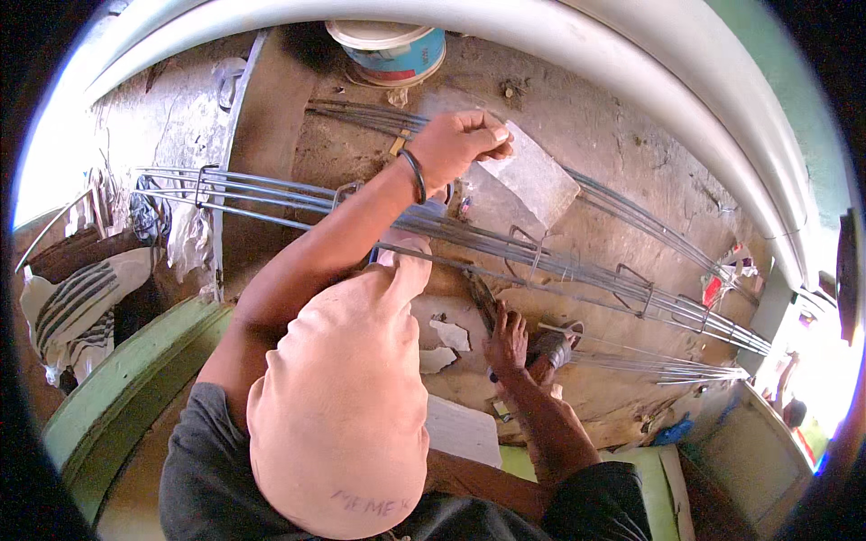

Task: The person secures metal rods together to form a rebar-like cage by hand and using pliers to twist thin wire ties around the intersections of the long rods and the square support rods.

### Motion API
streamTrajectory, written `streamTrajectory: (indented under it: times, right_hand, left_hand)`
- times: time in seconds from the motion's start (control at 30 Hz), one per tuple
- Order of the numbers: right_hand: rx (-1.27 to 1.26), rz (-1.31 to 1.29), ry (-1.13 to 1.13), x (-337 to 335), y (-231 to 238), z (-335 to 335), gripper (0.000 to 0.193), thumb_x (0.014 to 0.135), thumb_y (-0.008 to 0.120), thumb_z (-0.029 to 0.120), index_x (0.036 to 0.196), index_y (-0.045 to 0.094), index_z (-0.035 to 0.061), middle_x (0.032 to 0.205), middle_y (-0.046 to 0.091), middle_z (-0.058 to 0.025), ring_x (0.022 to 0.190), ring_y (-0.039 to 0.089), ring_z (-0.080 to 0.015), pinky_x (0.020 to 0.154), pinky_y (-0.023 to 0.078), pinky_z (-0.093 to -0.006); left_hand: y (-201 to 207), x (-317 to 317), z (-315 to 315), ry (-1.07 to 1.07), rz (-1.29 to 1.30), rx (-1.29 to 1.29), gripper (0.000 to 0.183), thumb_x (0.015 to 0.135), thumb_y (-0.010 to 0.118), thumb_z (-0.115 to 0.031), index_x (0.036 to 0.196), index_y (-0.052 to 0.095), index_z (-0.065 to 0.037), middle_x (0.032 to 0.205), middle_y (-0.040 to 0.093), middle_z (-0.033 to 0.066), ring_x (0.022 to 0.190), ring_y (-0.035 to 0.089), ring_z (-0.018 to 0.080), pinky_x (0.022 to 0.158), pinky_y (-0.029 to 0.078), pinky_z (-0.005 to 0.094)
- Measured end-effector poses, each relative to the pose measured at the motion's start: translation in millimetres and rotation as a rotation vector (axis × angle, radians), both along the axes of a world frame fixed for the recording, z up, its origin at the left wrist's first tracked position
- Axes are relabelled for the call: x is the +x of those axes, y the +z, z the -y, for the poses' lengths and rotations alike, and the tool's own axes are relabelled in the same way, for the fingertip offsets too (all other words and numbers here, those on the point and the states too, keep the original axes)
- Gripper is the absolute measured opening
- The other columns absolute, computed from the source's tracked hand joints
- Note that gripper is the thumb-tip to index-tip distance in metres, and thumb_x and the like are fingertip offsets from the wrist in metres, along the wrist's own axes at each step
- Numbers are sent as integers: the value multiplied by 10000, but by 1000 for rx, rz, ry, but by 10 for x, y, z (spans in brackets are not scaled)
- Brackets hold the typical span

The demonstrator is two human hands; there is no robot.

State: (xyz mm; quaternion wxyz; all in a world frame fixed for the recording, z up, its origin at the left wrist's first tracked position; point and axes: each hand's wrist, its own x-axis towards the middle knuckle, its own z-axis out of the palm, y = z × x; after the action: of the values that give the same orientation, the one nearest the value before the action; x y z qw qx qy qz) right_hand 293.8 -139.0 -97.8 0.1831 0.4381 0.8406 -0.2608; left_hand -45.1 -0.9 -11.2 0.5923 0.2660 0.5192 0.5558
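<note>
My left hand [465,144], with a black bracelet at the wrist, is raised over the steel bars. Its fingertips are pinched; whatever they hold is too small to make out. Below it runs a bundle of long steel rods [469,236] with bent wire stirrups [636,293] around them. Lower and to the right, my right hand [507,343] has its fingers curled at the end of a dark, long tool [483,299], whose exact kind is unclear. Peach-coloured cloth [338,406] fills the near middle and hides part of the rods.
Another rod bundle [649,221] lies beyond, over a pale sheet [532,180]. A bucket [388,54] stands at the back near large white pipes [667,99]. A sandalled foot [557,345] is beside my right hand. Striped cloth [77,311] lies left, near a green edge [135,370].
</note>
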Motion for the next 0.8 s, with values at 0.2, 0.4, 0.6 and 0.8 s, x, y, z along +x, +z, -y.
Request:
streamTrajectory:
  times: [0.2,0.4,0.6,0.8]
  right_hand:
    - [-12,70,-21,140,-111,37,790,636,686,159,1325,323,26,1134,427,-256,1083,451,-419,863,439,-464]
    - [-618,57,-24,604,799,-211,486,764,617,180,1203,471,33,1104,512,-225,1053,506,-365,869,450,-437]
    - [-538,172,-103,265,2783,-1124,314,882,599,233,1135,580,48,1107,618,-168,993,598,-271,868,455,-389]
    - [104,82,535,-748,2818,-2336,424,796,536,-24,1204,562,90,944,583,-163,911,573,-343,802,459,-416]
  left_hand:
    - [25,31,-39,-91,-134,35,239,916,577,-220,951,643,7,921,672,68,860,612,114,815,482,266]
    - [60,3,60,-136,-335,108,222,885,612,-226,950,664,-20,835,681,78,764,629,134,711,504,294]
    - [57,53,197,-620,-576,65,326,832,651,-351,951,659,-48,868,681,112,796,643,199,722,494,339]
    - [-126,181,229,-1035,-698,219,477,705,732,-387,1060,624,-87,977,669,133,929,632,303,794,474,421]
